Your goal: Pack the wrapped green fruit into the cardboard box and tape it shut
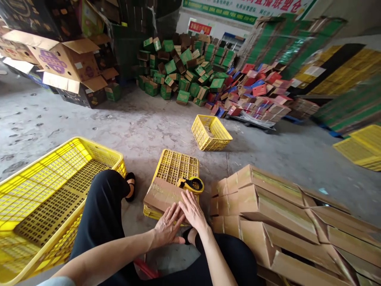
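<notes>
Both hands are close together over the near edge of a flat piece of brown cardboard (165, 194). My left hand (169, 226) has its fingers stretched out and holds nothing; its fingertips are by the cardboard's near edge. My right hand (193, 210) lies flat with fingers extended, partly over the cardboard's right end. Whether the palms press on it I cannot tell. The cardboard rests on an upturned yellow plastic crate (177, 163). Just beyond my right fingertips sits a tape dispenser (190, 184) with a black and yellow handle.
A large yellow basket (74, 198) stands at my left, and stacked folded cardboard boxes (268, 206) at my right. Ahead on the concrete floor is a smaller yellow crate (210, 135). Farther off are heaps of green boxes (184, 79) and red boxes (258, 90).
</notes>
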`<state>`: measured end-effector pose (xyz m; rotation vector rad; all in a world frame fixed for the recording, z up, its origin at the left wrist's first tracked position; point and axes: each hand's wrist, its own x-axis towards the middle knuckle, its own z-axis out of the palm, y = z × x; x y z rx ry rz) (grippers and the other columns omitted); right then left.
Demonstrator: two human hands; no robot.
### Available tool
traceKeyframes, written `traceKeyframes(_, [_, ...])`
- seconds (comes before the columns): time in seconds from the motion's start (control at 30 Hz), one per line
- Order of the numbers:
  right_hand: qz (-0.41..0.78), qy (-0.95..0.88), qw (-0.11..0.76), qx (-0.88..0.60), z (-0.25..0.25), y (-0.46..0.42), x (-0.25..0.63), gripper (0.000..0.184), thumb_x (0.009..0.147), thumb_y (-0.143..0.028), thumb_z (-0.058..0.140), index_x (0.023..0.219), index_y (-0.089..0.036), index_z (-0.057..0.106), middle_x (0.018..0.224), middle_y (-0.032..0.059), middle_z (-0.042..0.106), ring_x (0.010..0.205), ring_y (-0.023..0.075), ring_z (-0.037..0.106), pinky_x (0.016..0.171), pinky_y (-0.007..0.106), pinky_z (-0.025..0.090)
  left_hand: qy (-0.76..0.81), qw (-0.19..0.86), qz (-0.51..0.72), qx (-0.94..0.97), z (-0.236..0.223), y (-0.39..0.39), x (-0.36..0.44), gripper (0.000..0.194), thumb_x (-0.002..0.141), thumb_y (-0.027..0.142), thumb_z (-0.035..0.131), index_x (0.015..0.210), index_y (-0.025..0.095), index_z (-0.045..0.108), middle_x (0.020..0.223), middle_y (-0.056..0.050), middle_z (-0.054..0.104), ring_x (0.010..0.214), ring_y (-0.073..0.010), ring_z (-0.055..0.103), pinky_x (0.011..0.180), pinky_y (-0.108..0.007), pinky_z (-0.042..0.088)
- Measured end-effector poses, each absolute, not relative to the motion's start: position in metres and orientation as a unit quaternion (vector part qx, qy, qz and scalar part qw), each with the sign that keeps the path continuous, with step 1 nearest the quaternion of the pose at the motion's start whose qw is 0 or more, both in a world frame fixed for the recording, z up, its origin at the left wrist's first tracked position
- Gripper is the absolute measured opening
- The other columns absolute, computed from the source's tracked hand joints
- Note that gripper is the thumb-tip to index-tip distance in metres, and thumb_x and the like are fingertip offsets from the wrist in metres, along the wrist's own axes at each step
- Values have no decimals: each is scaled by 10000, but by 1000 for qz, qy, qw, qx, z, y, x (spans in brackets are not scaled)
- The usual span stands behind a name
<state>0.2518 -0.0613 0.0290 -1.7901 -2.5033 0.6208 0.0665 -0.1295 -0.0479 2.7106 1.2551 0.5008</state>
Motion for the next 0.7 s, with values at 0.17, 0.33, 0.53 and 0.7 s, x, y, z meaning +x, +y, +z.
traceKeyframes(0.17, [217,-808,18,-548,20,-86,266,695,1094,-599,355,1674,-215,341,1765,91,192,1636,304,178,1321,511,249,402,73,162,898,-46,-130,73,1083,906,923,322,1661,147,370,1677,-224,378,1556,-409,356,1234,-528,338])
traceKeyframes(0.33, [244,-783,25,-571,17,-78,270,658,1098,-531,392,1677,-225,332,1760,88,216,1636,288,176,1313,507,277,374,105,139,911,-37,-133,95,1086,873,916,460,1660,172,381,1683,-234,357,1548,-444,351,1242,-566,301])
traceKeyframes(0.53, [241,-762,45,-600,11,-67,280,632,1093,-482,404,1685,-280,309,1773,71,186,1637,299,165,1295,558,292,347,150,130,917,-23,-130,109,1045,914,883,450,1681,184,328,1699,-202,342,1575,-407,320,1263,-540,293])
traceKeyframes(0.7, [301,-736,39,-605,10,-88,287,705,1088,-533,375,1692,-180,287,1773,114,178,1641,262,150,1324,471,250,344,174,93,918,-17,-115,121,1076,933,841,499,1677,88,305,1701,-236,292,1584,-412,298,1288,-554,242])
